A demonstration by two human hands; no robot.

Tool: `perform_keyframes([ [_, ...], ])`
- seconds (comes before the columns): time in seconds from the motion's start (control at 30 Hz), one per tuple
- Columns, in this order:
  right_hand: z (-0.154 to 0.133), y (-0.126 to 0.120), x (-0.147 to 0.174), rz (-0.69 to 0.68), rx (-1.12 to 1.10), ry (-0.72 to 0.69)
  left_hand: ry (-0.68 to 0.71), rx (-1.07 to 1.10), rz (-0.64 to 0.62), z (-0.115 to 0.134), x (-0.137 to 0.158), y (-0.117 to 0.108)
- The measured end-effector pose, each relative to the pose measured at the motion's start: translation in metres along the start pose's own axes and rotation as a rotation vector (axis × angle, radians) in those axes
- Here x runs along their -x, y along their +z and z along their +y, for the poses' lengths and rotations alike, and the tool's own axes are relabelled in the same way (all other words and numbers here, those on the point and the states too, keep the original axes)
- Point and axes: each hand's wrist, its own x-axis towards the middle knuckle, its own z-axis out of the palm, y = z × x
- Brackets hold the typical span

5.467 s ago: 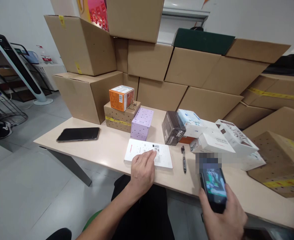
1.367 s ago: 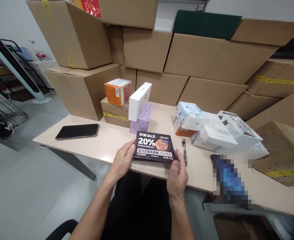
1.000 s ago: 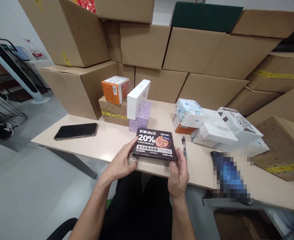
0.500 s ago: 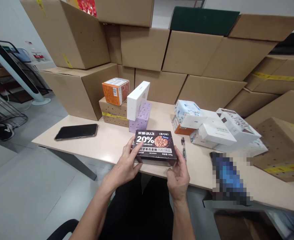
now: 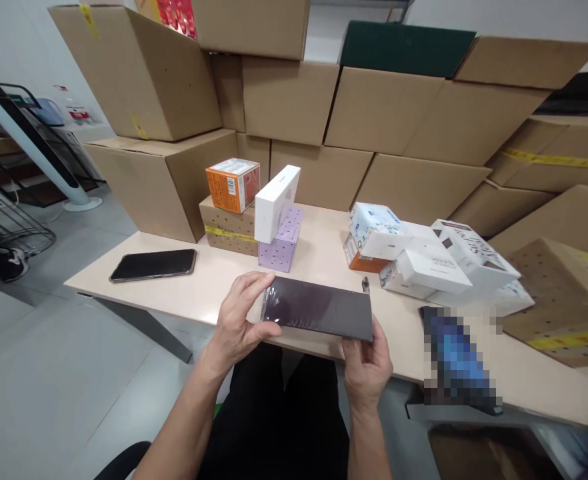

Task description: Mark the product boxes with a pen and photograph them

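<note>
Left hand: my left hand [image 5: 239, 320] clasps the near-left end of the dark box [image 5: 319, 310], thumb beneath, fingers curled over its top edge.
Right hand: my right hand [image 5: 367, 363] grips the box's right corner from below, fingers closed on it.
Dark box: held above the table's [image 5: 214, 287] near edge, a plain dark side facing me, sealed in shiny film; contents hidden.
Stack at left: white box [image 5: 277, 202] leaning on purple box [image 5: 284, 240]; orange box [image 5: 233, 184] atop a small brown carton [image 5: 227, 230].
Right of box: heap of closed white boxes [image 5: 434, 263]; a pixelated device [image 5: 457, 360] lies near them.
</note>
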Motion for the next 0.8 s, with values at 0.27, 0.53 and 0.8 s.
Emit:
perform_keyframes([
  [0.27,-0.012,-0.004,-0.024,0.063,0.254,0.02,-0.498,0.123,-0.17,0.007,-0.011,0.027],
  [0.53,-0.007,-0.035,-0.073,-0.112,0.945,-0.014,-0.802,0.108,-0.256,-0.007,-0.026,0.029],
  [0.8,0.002,-0.033,-0.092,-0.367,1.126,0.155,-0.764,-0.03,-0.252,-0.024,-0.021,0.042],
])
